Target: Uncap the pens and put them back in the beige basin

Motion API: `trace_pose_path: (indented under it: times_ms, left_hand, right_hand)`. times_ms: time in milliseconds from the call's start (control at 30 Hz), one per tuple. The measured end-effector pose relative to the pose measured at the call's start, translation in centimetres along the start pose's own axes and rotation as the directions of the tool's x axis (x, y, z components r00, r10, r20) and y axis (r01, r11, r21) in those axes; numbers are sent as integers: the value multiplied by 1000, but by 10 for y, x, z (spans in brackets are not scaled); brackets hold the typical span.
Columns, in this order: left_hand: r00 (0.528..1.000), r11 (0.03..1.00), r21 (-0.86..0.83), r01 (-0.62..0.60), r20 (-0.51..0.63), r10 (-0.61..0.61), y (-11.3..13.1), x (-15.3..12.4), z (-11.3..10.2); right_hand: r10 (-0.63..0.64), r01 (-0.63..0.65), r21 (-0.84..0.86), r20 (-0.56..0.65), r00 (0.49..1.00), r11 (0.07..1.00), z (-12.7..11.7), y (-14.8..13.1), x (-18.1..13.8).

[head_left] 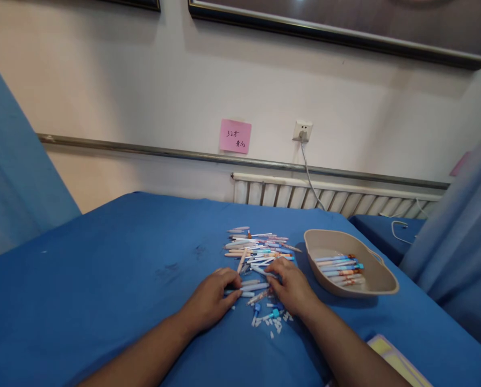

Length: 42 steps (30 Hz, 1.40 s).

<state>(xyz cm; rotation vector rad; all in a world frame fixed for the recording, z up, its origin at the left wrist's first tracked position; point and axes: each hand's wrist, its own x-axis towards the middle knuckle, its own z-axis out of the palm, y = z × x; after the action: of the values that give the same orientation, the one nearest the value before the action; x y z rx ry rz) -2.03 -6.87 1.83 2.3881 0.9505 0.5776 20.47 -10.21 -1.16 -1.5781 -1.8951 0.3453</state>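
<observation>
My left hand [213, 299] is closed with thumb and fingertips at the left ends of a few pale pens [255, 287] lying side by side on the blue cloth. Facing it, my right hand [291, 286] pinches the end of a light blue-white pen barrel [258, 270]. Beyond both hands spreads a loose pile of pens [240, 244] and thin white refills, in grey, pink, peach and blue. Nearer to me lie a blue pen part [256, 314], a turquoise-topped part [273, 314] and several small white tips [278, 325]. My fingers partly hide the pens they touch.
A beige plastic basket [379, 282] holding several assembled-looking pens [339, 269] stands to the right. A yellow-and-white item [395, 357] lies at the lower right. Behind the blue-covered table [143, 242] are a radiator [288, 192], a plugged-in cable [309, 174] and a pink note [235, 136].
</observation>
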Motion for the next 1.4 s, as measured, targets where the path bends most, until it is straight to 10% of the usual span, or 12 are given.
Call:
trace_pose_path:
  times_ms: [1400]
  left_hand:
    - [998, 995, 72, 65, 22, -67, -1, 7, 4]
  right_hand:
    - [154, -153, -50, 20, 988, 987, -1, 3, 4]
